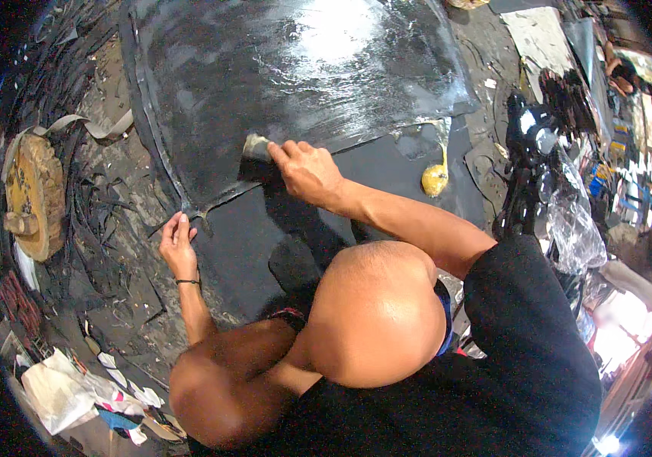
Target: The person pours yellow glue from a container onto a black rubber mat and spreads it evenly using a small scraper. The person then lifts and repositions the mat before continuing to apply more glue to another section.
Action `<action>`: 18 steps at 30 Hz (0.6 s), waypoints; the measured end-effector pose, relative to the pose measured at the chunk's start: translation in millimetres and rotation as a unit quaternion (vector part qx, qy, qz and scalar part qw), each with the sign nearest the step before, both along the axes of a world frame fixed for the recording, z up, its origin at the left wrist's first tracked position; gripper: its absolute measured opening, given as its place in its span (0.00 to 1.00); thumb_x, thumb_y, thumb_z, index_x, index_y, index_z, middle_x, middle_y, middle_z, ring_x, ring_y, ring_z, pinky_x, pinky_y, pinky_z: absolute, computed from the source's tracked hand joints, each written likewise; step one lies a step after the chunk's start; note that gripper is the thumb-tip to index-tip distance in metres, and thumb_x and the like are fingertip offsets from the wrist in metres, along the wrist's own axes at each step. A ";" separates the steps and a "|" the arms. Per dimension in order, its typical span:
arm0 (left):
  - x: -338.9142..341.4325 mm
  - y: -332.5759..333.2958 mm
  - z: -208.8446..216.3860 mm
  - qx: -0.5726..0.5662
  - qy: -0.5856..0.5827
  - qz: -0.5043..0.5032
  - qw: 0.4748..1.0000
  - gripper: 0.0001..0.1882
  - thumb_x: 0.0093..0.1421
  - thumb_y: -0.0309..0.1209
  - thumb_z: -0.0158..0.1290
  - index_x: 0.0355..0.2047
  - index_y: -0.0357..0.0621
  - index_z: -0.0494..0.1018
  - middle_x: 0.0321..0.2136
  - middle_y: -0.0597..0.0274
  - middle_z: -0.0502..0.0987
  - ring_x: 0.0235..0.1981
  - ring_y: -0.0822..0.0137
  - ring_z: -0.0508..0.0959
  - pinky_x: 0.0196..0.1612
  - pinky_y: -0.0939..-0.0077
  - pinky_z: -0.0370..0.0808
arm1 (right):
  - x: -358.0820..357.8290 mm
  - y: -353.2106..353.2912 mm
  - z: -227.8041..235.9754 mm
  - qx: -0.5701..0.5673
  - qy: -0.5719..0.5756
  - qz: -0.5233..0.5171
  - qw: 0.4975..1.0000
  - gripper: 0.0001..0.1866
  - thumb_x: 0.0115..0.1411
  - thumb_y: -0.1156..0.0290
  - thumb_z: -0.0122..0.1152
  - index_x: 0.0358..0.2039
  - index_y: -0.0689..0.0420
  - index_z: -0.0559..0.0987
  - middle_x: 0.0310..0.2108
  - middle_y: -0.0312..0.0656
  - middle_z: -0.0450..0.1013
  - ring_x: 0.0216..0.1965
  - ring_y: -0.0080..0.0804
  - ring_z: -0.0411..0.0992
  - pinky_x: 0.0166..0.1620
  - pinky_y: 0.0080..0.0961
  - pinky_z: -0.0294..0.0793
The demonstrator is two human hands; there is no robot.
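A wide black sheet [204,99], wet and glossy over much of its surface, lies on the ground before me. My right hand [310,174] is closed round a flat spreader [256,147] with a pale, smeared end, pressed to the sheet near its close edge. At the sheet's near left corner, the fingertips of my left hand [179,242] pinch the edge; exactly how they grip it is hard to see. Under that edge lies a second, matt black sheet [238,251]. A yellowish glue blob [434,180] sits on it at the right, joined to the wet sheet by a thin trail.
Black strips and scraps [105,221] litter the left side, around a round wooden block [40,194]. Crumpled clear plastic [570,221] and dark bundles lie at the right. Pale paper and cloth scraps [59,388] are at lower left. My bent knees rise close behind my hands.
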State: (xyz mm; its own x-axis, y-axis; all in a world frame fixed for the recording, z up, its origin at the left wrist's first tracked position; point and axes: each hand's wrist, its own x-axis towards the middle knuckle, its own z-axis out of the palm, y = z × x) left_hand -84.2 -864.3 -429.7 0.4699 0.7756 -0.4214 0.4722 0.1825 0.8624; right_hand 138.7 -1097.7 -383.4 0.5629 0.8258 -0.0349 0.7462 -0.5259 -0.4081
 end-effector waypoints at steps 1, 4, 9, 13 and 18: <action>-1.0 0.3 -0.2 -0.002 -0.004 0.008 1.000 0.16 0.62 0.34 0.56 0.46 0.36 0.74 0.39 0.63 0.77 0.38 0.74 0.77 0.38 0.79 0.78 | -6.7 -0.6 -0.5 -0.003 -0.008 0.026 1.000 0.26 0.51 0.73 0.59 0.52 0.61 0.70 0.34 0.48 0.72 0.36 0.45 0.74 0.33 0.38 0.78; 0.1 0.7 4.5 -0.019 -0.002 0.019 1.000 0.16 0.62 0.34 0.57 0.45 0.37 0.75 0.36 0.63 0.78 0.35 0.74 0.77 0.36 0.80 0.78 | -17.8 -3.0 0.5 -0.019 0.007 0.078 0.997 0.29 0.48 0.73 0.60 0.54 0.59 0.70 0.37 0.48 0.73 0.39 0.45 0.74 0.36 0.39 0.78; 9.2 0.2 0.8 -0.056 -0.046 0.012 0.997 0.16 0.61 0.33 0.58 0.45 0.35 0.75 0.33 0.62 0.78 0.31 0.74 0.77 0.34 0.80 0.79 | 19.3 1.5 31.6 -0.007 0.199 0.034 0.979 0.14 0.57 0.69 0.59 0.44 0.58 0.78 0.31 0.53 0.77 0.34 0.49 0.77 0.39 0.42 0.75; 8.9 3.6 13.9 -0.091 -0.048 0.025 0.994 0.15 0.61 0.31 0.58 0.45 0.34 0.75 0.34 0.61 0.78 0.31 0.75 0.77 0.34 0.80 0.79 | 19.1 72.7 41.6 0.115 0.184 0.076 0.973 0.13 0.56 0.70 0.59 0.42 0.58 0.78 0.33 0.54 0.76 0.36 0.51 0.76 0.37 0.44 0.75; -8.1 12.3 13.9 -0.136 -0.061 0.014 0.989 0.15 0.62 0.28 0.55 0.47 0.33 0.75 0.37 0.59 0.79 0.32 0.74 0.77 0.35 0.80 0.79 | -37.4 118.4 -11.4 0.023 -0.088 0.254 0.963 0.16 0.53 0.70 0.56 0.43 0.58 0.75 0.35 0.44 0.74 0.40 0.43 0.75 0.39 0.37 0.77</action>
